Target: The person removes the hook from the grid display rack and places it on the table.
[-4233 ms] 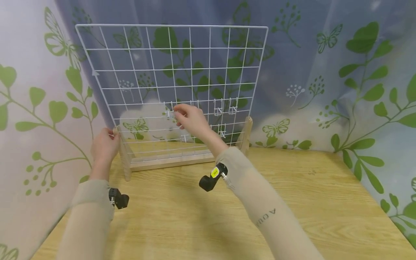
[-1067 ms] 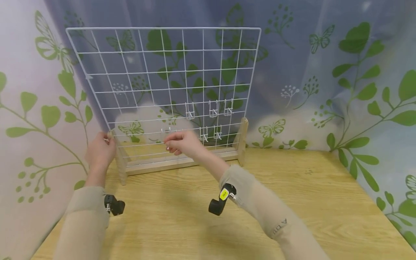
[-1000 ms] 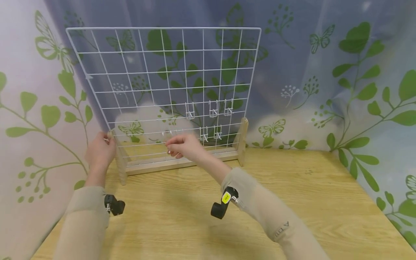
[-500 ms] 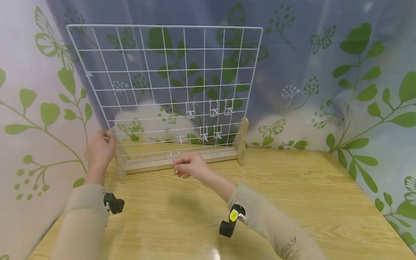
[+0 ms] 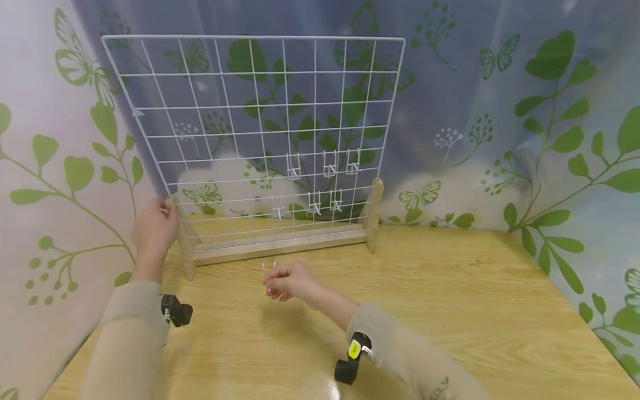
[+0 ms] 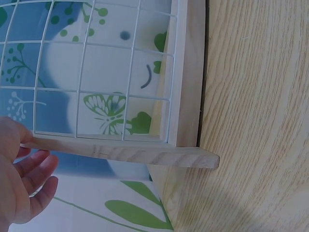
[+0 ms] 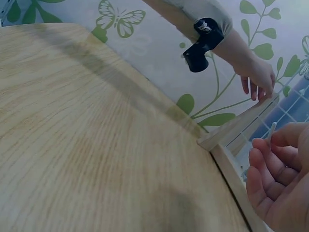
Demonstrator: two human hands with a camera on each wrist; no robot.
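My right hand (image 5: 292, 282) is over the wooden table in front of the stand, pinching a small white wire hook (image 5: 264, 266) whose two prongs point up past the fingers. One end of this hook (image 7: 273, 128) shows between thumb and forefinger in the right wrist view. My left hand (image 5: 156, 225) grips the top of the stand's left wooden upright (image 6: 120, 152), at the edge of the white wire grid panel (image 5: 255, 72). On the panel's lower part hang several more white hooks, among them an upper one (image 5: 294, 169) and a lower one (image 5: 278, 211).
The panel stands in a wooden base (image 5: 280, 245) with a right upright (image 5: 374, 216), towards the back of the table (image 5: 450, 311). A curtain (image 5: 450, 183) printed with leaves and butterflies closes off the back and sides.
My right hand has taken the upper row's leftmost hook off the panel and brought it down and forward over the table. My left hand has stayed on the left upright.
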